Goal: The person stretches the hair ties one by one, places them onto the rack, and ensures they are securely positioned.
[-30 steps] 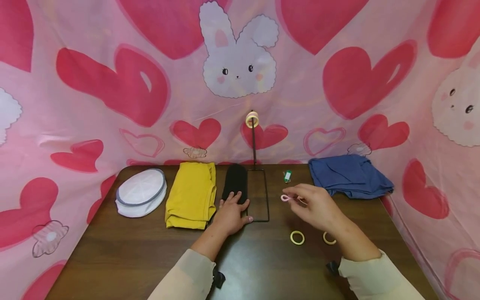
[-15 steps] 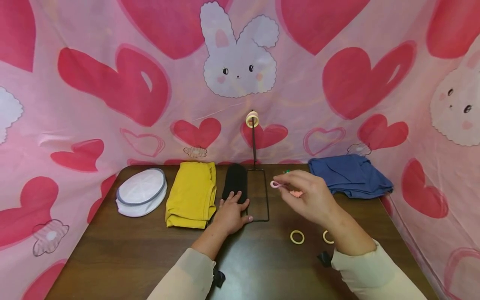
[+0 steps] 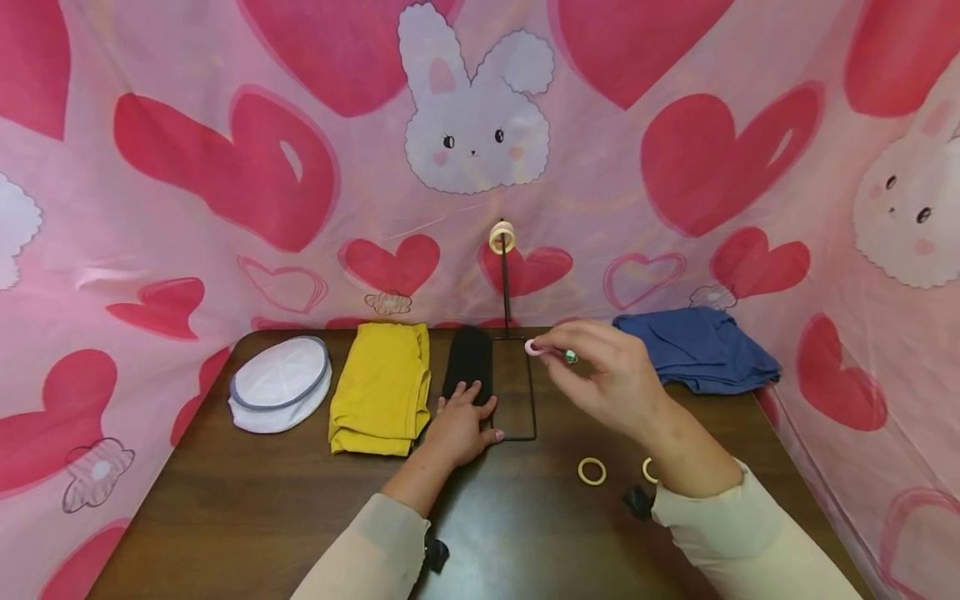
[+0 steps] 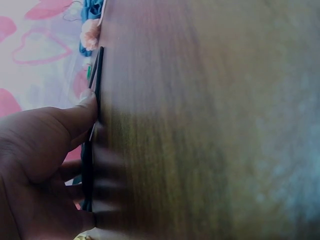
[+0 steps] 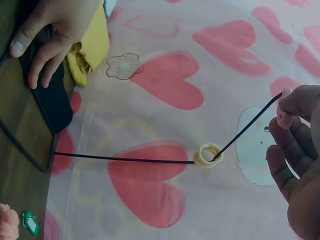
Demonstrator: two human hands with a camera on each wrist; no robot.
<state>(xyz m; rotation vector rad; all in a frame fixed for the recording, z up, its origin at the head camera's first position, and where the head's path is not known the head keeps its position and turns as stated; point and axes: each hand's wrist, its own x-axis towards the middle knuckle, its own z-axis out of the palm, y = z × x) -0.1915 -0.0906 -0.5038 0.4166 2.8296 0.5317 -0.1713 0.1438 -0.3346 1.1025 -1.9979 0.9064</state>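
I read the table's far edge [image 3: 345, 330] up against the backdrop; blue cloth [image 3: 697, 350] fills the right corner, and bare wood lies between it and the wire stand [image 3: 534, 392]. The right hand [image 3: 611, 371] pinches a pink loop [image 5: 284, 117] at the rod's tip — around it or beside it, I can't tell. The left hand [image 3: 459, 429], fingers spread and relaxed, rests on the black pad [image 3: 470, 354] and stand base. Versus half a second ago, the loop sits farther left and away; the left hand hasn't shifted.

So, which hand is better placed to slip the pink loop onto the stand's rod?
The right hand, I'd judge: it pinches the pink loop, apparently near the tip of the rod. The left hand rests low, thumb on the stand's base, so it seems better suited to steadying.
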